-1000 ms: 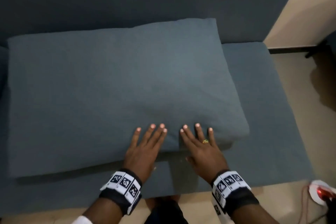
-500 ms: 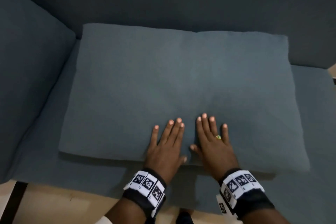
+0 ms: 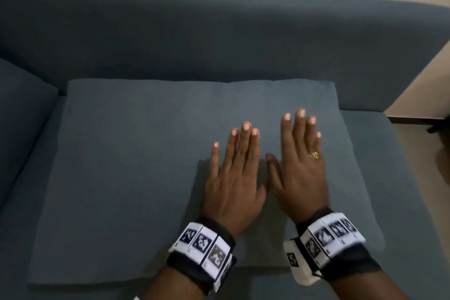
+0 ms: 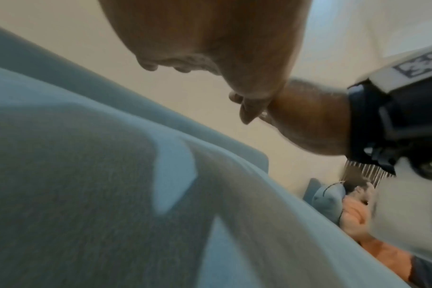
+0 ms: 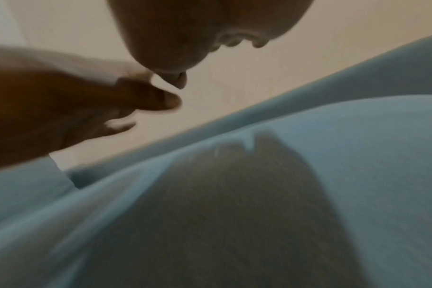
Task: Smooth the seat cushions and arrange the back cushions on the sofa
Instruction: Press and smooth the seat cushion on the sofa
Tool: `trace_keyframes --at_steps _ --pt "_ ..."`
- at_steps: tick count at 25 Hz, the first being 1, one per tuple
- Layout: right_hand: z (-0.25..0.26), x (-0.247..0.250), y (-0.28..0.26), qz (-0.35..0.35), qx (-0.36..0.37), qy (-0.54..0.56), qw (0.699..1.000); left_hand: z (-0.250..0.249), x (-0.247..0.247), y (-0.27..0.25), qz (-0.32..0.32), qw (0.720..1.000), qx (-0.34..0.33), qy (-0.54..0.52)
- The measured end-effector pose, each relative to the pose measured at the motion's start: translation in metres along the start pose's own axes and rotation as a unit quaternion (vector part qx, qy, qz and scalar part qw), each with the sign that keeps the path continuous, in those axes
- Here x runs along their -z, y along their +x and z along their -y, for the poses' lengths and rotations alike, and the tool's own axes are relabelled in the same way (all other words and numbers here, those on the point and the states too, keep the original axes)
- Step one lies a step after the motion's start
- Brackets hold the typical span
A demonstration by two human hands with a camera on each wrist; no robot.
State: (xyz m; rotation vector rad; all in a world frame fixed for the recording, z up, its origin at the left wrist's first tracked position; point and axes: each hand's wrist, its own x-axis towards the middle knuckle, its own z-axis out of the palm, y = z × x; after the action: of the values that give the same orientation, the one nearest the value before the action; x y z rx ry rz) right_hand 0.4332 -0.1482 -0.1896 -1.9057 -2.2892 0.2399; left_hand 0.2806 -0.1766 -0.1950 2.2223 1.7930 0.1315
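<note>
Blue cushion (image 3: 136, 165): both hands (image 3: 233, 185) now lifted off.

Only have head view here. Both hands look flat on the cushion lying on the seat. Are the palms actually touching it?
Observer: No. The left wrist view shows the left hand above the cushion, with bare wall visible between palm and fabric.
Operator: Right one too?
Observer: Same. The right wrist view shows the right hand clear of the cushion, its shadow cast on the fabric below.
Operator: Anyone else around?
Observer: Yes. The left wrist view catches a person in an orange top past the end of the sofa.
</note>
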Motion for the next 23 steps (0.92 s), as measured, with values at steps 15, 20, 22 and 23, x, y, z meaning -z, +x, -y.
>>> trace_keyframes --at_steps 15,20,22,23 --pt "0.075 0.002 0.09 0.08 0.044 0.081 0.993 0.102 0.054 0.04 -0.041 0.996 0.078 -0.018" --pt "0.133 -0.013 0.098 0.077 0.071 0.097 0.99 0.164 0.058 0.007 -0.048 0.992 0.116 -0.026" --pt "0.162 -0.02 0.095 0.155 0.136 0.051 0.977 0.183 0.063 -0.011 0.008 0.988 0.151 -0.002" --pt "0.168 -0.025 0.091 0.23 0.152 -0.001 0.961 0.192 0.06 -0.019 0.071 0.986 0.147 0.038"
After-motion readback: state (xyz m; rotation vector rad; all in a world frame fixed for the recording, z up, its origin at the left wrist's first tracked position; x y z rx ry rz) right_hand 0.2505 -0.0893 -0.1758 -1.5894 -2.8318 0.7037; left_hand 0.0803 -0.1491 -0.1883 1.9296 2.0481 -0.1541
